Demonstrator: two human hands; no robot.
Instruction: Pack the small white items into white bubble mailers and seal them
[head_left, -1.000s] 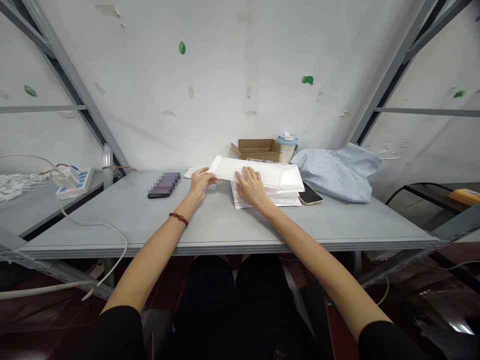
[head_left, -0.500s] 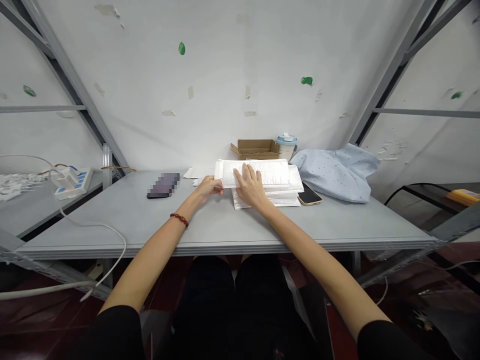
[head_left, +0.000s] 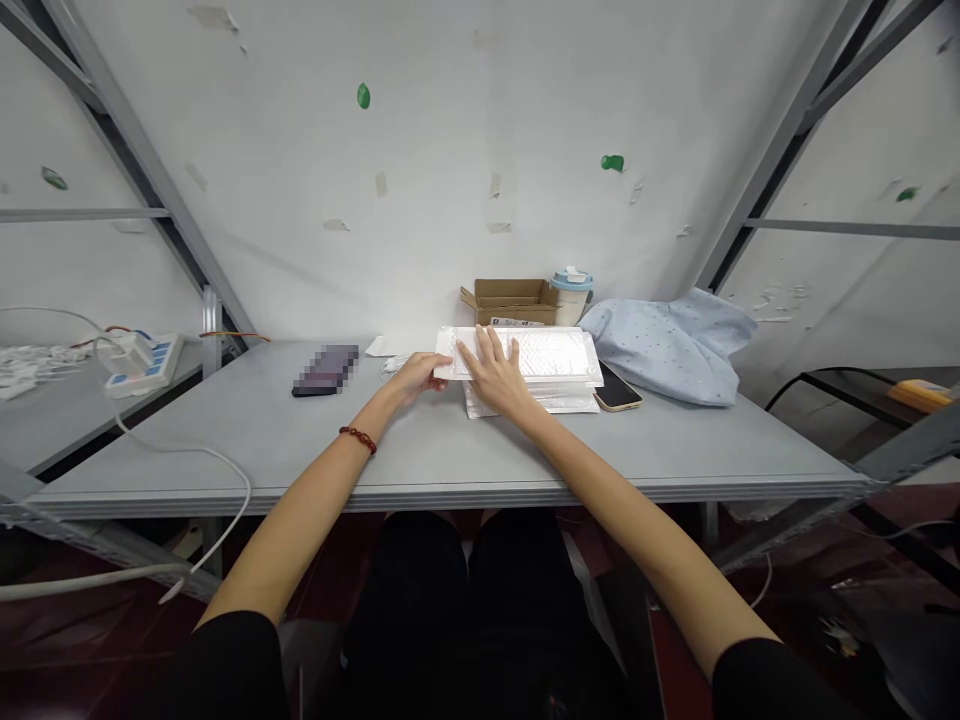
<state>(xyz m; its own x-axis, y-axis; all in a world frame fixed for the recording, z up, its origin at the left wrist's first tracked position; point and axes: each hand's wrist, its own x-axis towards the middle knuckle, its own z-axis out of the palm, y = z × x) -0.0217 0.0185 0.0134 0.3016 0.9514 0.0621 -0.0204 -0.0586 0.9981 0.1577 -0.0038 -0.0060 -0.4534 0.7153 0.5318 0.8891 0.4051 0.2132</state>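
A stack of white bubble mailers (head_left: pixel 555 385) lies on the grey table (head_left: pixel 450 450) in front of me. My right hand (head_left: pixel 491 375) rests flat on the top mailer (head_left: pixel 551 352), fingers stretched out and spread. My left hand (head_left: pixel 418 375) pinches the left end of that same mailer, thumb and fingers closed on its edge. A red bead bracelet (head_left: pixel 358 436) circles my left wrist.
A dark phone (head_left: pixel 325 370) lies left of my hands, another phone (head_left: pixel 618 390) right of the stack. Behind stand a cardboard box (head_left: pixel 510 298), a lidded cup (head_left: pixel 572 290) and a pale blue cloth (head_left: pixel 671 345). A power strip (head_left: pixel 142 358) with cable sits far left.
The top mailer, earlier lifted and angled to the left, has been swung right and laid flat on the stack. Both hands followed it.
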